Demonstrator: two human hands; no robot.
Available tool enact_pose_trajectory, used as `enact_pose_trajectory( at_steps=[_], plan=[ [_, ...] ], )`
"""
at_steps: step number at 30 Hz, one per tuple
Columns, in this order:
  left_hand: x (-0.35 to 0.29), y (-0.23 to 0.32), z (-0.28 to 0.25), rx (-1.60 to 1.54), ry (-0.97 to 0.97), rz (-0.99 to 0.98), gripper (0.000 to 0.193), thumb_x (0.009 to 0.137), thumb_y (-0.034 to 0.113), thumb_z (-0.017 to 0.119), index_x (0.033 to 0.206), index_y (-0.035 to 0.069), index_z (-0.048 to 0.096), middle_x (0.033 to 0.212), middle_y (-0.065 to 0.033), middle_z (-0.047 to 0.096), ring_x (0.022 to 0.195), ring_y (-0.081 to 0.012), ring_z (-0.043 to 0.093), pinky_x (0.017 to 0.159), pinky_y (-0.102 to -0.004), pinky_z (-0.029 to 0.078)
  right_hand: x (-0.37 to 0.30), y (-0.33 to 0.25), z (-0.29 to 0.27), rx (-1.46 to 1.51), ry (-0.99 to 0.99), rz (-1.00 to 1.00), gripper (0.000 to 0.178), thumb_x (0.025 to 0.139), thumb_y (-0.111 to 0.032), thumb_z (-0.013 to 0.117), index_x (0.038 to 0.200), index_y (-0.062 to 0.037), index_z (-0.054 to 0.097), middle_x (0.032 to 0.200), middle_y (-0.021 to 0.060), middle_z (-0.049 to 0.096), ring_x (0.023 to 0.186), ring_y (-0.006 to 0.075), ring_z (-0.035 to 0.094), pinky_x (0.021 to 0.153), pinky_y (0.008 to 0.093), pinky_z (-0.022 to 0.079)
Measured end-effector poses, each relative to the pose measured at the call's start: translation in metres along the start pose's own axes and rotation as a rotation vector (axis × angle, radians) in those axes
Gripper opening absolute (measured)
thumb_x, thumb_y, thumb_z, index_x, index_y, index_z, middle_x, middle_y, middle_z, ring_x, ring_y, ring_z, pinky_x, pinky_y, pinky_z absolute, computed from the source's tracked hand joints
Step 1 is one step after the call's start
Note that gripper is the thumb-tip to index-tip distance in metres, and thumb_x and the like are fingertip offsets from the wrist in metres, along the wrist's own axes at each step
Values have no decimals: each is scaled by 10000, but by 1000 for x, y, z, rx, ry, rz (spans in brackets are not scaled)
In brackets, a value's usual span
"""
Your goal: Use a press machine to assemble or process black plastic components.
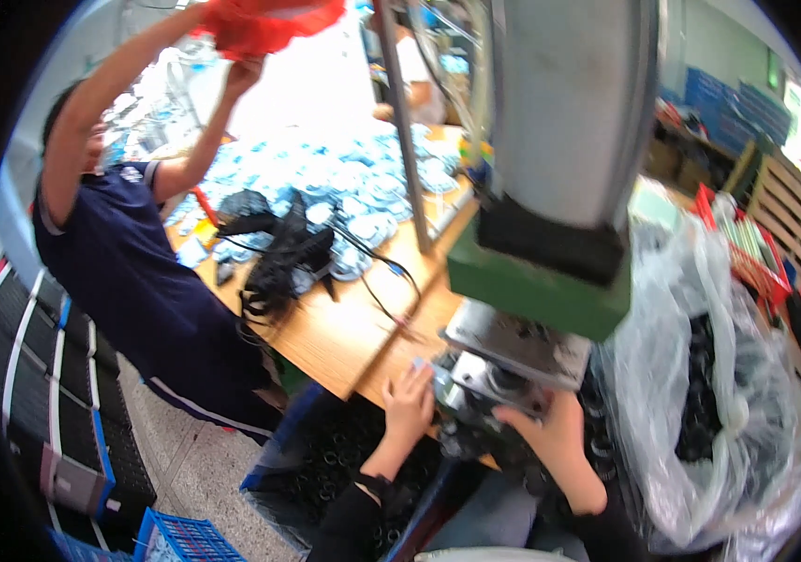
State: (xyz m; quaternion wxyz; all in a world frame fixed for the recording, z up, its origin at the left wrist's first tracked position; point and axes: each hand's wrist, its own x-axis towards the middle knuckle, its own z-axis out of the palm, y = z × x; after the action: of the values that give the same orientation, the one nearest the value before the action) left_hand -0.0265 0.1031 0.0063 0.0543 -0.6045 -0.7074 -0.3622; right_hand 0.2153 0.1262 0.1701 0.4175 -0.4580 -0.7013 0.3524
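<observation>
In front of me stands a press with a grey cylinder [564, 112], a green block [536, 281] and a metal upper plate [517, 342]. Beneath that plate is a metal die fixture [480, 375]. My left hand [408, 410] lies at the fixture's left side, fingers stretched toward it, near a small pale blue piece. On the fixture's right, my right hand [555, 440] has its thumb stretched out to the left, apart from the fingers. Those fingers are partly hidden beside the plate, and I make out nothing held. Small black parts lie around the fixture's base, blurred.
A person [157, 272] at left lifts a red bag [269, 23]. Pale blue pieces [353, 169] and a black bundle with cables [293, 258] cover the wooden table [335, 342]. A lined bin [311, 459] holds black rings. Clear plastic bags [690, 375] sit at right.
</observation>
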Motion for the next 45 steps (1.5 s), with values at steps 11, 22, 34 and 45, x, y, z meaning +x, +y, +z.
enact_pose_trajectory(
  at_steps=[11, 22, 34, 45],
  plan=[
    [19, 83, -46, -191, 111, 93, 379, 834, 263, 640, 1170, 89, 604, 1254, -76, 589, 1200, -266, 517, 989, -500, 342, -64, 107, -252, -759, 424, 87, 375, 953, -277, 545, 1167, 31, 575, 1034, 220, 638, 892, 367, 617, 780, 404, 485],
    [64, 168, -22, -433, 339, 129, 332, 701, 292, 790, 948, 118, 652, 913, -37, 633, 993, -278, 564, 969, -450, 344, -76, 169, -281, -976, -29, 168, 402, 895, -326, 592, 1141, -10, 560, 1069, 220, 606, 1018, 376, 562, 851, 432, 450],
    [41, 175, -24, -321, 334, 59, 540, 778, 350, 747, 1194, 44, 592, 1168, -135, 606, 1243, -278, 474, 1041, -516, 254, -102, 176, -289, -762, 108, 284, 301, 781, -206, 720, 936, -4, 560, 910, 159, 591, 845, 309, 540, 796, 387, 425],
    [-76, 68, -69, -17, 221, -202, 504, 677, 329, 792, 1077, 61, 644, 1084, -161, 608, 1031, -356, 539, 942, -445, 364, -59, 59, -140, 269, 136, -2, 701, 652, -95, 824, 1234, -16, 442, 1251, 141, 551, 1151, 231, 529, 991, 352, 403]
  ],
)
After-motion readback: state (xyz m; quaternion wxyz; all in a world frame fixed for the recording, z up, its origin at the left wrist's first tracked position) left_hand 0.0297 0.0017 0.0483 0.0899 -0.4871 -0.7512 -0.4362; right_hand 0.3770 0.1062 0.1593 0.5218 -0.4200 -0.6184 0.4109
